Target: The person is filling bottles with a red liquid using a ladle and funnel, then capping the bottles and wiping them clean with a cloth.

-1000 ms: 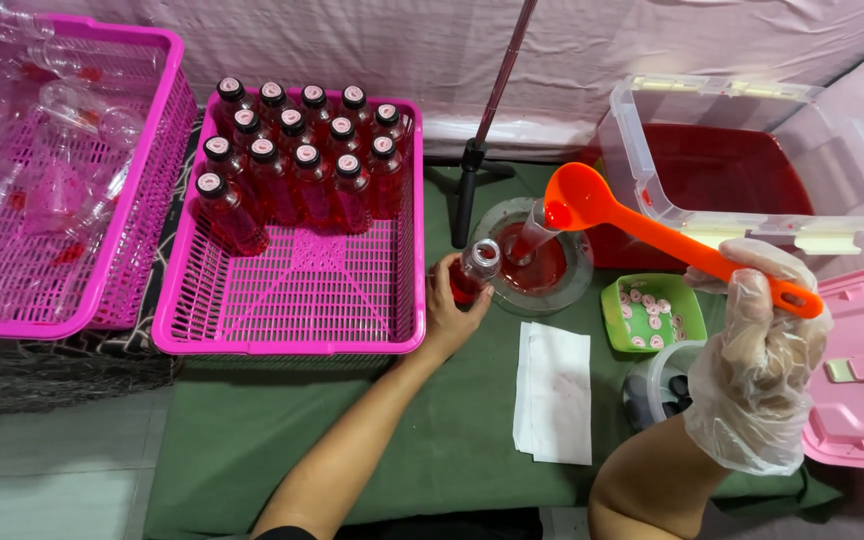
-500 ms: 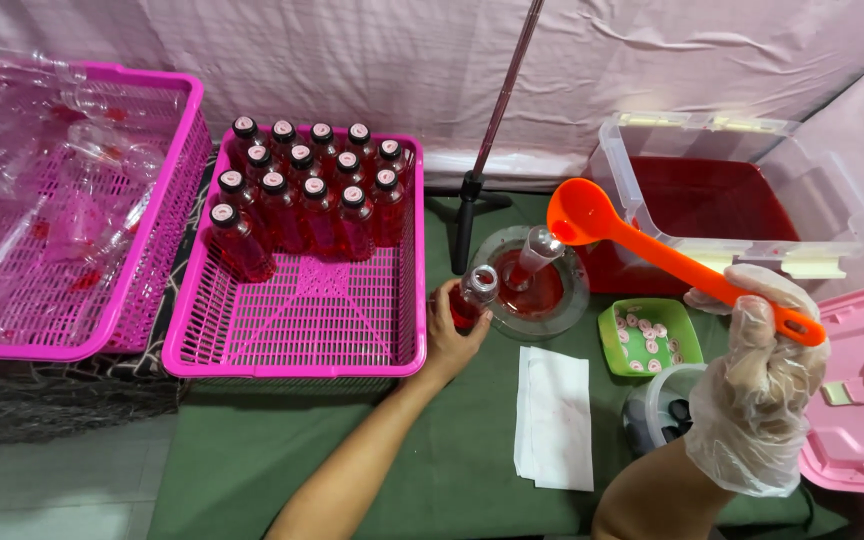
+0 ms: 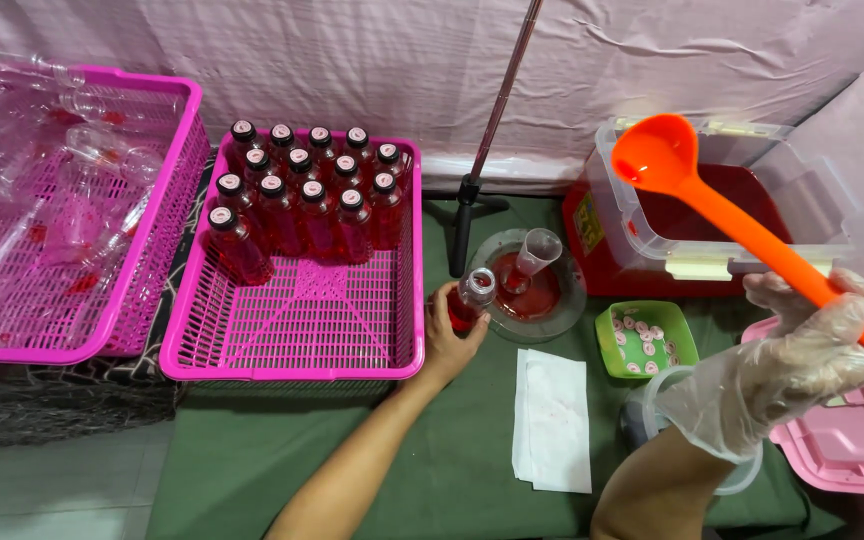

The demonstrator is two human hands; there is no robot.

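A small makeshift drink-bottling spot, more home workshop than factory; a green-clothed tabletop stands against a draped pink sheet; a pink basket holds rows of capped bottles of red liquid; another basket holds empty bottles; a clear tub of red liquid stands beside a funnel.
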